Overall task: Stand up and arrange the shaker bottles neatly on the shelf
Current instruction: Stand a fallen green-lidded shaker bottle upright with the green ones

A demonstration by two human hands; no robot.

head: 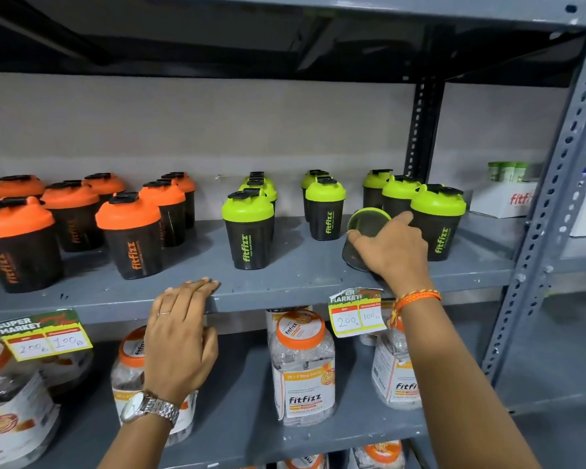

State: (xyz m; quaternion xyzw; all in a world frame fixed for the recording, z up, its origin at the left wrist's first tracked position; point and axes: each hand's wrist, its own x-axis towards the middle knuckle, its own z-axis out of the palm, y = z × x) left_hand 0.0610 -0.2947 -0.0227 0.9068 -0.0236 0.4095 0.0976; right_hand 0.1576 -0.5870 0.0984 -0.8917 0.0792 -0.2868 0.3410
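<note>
A: Right hand (391, 247) wrapped over a tipped-over shaker bottle (361, 236), fingers (401, 219) curled across its side, thumb on the near edge. Grip closed on it.

B: Which way is the bottle lying?

A: On its side on the middle shelf (285, 282), green-rimmed end facing up and toward camera, dark body angled down to the shelf. Can't tell if the lid is fully on.

B: Left hand?

A: Left hand (180, 333) flat, fingers together and extended, fingertips (203, 284) resting on the shelf's front edge. Holding nothing. Ring on one finger, metal watch (149, 409) on the wrist.

B: Other bottles?

A: Green-lid shakers (249, 228) upright in rows, centre to right. One green-lid shaker (437, 221) stands just beside the right hand, touching or nearly touching the fingers. Orange-lid shakers (129, 233) upright, grouped on the left of the same shelf.

B: Anything else?

A: Orange thread bracelet (416, 297) on the right wrist. Two price tags (356, 314) hang off the shelf edge. Clear jars with orange lids (301, 367) on the shelf below. White boxes (503, 201) at the far right of the middle shelf.
</note>
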